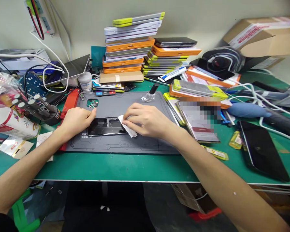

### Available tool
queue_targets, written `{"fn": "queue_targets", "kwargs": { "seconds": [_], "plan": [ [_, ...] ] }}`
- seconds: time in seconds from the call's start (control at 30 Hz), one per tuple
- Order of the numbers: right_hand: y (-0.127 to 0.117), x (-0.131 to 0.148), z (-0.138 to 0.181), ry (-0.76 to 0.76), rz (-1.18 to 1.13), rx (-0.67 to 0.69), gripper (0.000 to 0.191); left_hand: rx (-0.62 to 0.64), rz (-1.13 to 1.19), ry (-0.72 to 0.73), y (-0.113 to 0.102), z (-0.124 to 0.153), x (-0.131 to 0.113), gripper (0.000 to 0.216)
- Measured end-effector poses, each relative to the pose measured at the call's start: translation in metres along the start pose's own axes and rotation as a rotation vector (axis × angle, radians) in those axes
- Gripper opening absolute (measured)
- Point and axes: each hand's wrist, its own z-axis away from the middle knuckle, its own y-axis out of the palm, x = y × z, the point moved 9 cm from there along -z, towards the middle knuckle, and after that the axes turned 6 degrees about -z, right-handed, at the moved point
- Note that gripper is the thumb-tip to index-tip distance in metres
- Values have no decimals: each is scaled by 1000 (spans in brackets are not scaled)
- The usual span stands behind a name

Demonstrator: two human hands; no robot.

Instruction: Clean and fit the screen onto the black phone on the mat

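Note:
A black smartphone (106,126) lies flat on the grey work mat (120,146), its glossy dark face up. My left hand (76,121) is closed at the phone's left end, thumb and fingers gripping its edge. Pinched in my right hand (146,120) is a white wipe (129,129), which touches the right end of the phone. Behind my right hand stands a small clear bottle with a black cap (151,92). Small metal parts (93,103) sit in a recess of the mat, beyond my left hand.
Stacked orange, white and yellow-edged phone boxes (129,45) rise at the back. On the left are a screwdriver holder (49,116) and a white patterned canister (12,122). A large dark tablet-like device (263,151) lies at right. The green table's front edge (125,180) runs nearest me.

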Motion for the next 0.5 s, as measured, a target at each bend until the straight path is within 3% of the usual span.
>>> {"fn": "queue_targets", "kwargs": {
  "seconds": [0.17, 0.5],
  "plan": [
    [0, 2, 0, 1, -23, -6, 41, 19, 3, -13, 1, -1, 0, 73],
    [0, -3, 1, 54, -33, 21, 46, 27, -10, -12, 0, -1, -2, 71]
  ]
}}
